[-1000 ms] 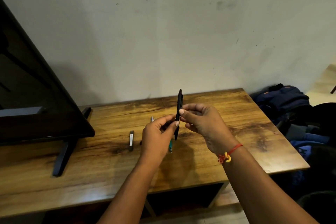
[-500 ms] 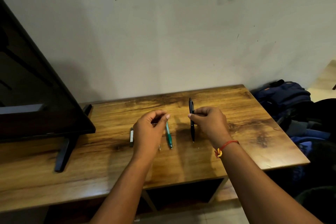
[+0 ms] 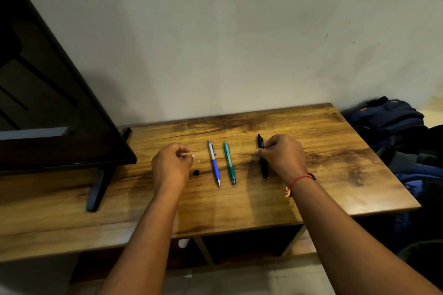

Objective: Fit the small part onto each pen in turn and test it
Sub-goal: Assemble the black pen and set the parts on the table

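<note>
1. My right hand (image 3: 284, 155): fingers (image 3: 266, 147) pinching black pen (image 3: 263, 169) mid-barrel; pen low at bench (image 3: 335, 175), tip toward me (contact with wood unclear).
2. My left hand (image 3: 171, 165): fingers curled in, thumb at index tip, gripping nothing I can see.
3. Small part (image 3: 196, 172): black, loose on bench, just right of left hand, left of blue pen.
4. Blue pen (image 3: 215, 165), teal pen (image 3: 229, 163): flat, side by side, between hands, tips toward me.
5. TV (image 3: 48, 115) far left; backpack (image 3: 388, 117) beyond bench's right edge.
</note>
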